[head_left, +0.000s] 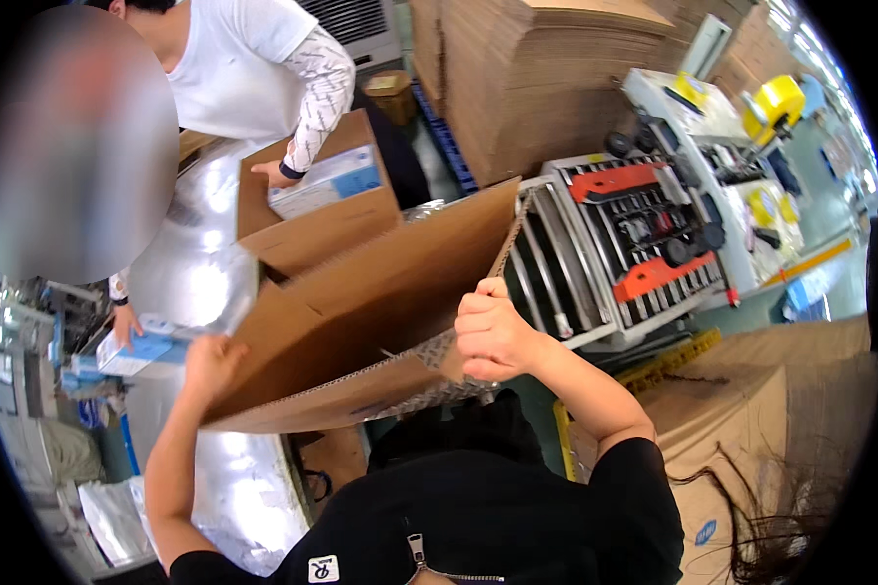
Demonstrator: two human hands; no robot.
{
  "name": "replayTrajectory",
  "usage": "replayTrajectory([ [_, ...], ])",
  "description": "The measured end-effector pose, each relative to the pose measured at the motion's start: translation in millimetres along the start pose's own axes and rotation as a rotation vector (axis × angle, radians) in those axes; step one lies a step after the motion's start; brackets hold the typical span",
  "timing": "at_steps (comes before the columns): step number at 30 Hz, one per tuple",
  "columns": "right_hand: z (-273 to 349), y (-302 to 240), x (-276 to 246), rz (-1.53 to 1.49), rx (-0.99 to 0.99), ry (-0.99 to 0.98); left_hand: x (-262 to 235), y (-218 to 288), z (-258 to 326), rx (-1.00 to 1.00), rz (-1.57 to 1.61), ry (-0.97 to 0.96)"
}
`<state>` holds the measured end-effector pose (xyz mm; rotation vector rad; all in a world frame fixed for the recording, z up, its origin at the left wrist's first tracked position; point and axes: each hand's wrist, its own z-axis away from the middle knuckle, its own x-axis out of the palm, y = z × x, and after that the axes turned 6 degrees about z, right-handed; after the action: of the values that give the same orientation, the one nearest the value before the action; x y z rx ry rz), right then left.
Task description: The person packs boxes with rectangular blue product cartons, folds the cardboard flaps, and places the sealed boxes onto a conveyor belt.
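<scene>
A large brown cardboard box (380, 288) is held up before me, tilted, its inside partly in shadow. My left hand (215, 363) is closed on its left side, slightly blurred. At the right corner, my right hand (498, 331) grips the box's edge, fingers curled in a fist. Beyond it, a co-worker in a white shirt has one hand (278, 175) at a white and blue package (327, 183) inside a smaller cardboard box (312, 234). The co-worker's other hand (124, 322) rests on another white and blue package (137, 351) at the left.
Under the boxes runs a shiny metal table (180, 283). To the right, a roller conveyor (556, 273) adjoins a red and black machine part (654, 219). Stacked flat cardboard (546, 88) stands at the back, and more cardboard (741, 419) lies at lower right.
</scene>
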<state>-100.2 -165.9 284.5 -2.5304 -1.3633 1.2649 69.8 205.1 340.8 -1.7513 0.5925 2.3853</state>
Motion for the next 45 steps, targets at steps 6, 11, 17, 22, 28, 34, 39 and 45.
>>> replayTrajectory([
  [6, -66.7, -41.5, 136.7, -0.527, -0.241, -0.273, 45.2, -69.5, 14.8, 0.138, 0.069, -0.124],
  [11, -12.5, -12.7, 231.3, -0.026, -0.074, -1.193, 31.4, -55.0, 54.1, 0.843, 0.323, -1.032],
  [17, -149.0, 22.1, 126.1, 0.581, -0.018, 0.006, 35.9, -61.4, 10.1, 0.679, -0.002, -0.183],
  [22, -118.3, 27.0, 116.1, 0.623, 0.393, -0.326, 137.3, -102.0, -18.9, 0.149, 0.803, 0.177],
  [28, 51.5, -2.0, 83.5, 0.454, 0.64, -0.638, 241.7, -46.3, -31.4, -0.115, 1.853, -0.341],
  [34, 213.5, 118.1, -6.3, -0.418, 1.38, 0.1, 420.5, -78.5, -47.2, -0.61, 0.995, -0.168],
  [39, 306.5, 93.9, -6.9, -1.074, 1.315, 0.414, 159.5, 60.5, 26.1, 0.232, 1.647, -0.415],
  [45, 170.3, 38.2, 48.4, -1.007, 1.383, 0.108, 129.4, 204.1, 66.1, 0.218, 0.896, -0.702],
])
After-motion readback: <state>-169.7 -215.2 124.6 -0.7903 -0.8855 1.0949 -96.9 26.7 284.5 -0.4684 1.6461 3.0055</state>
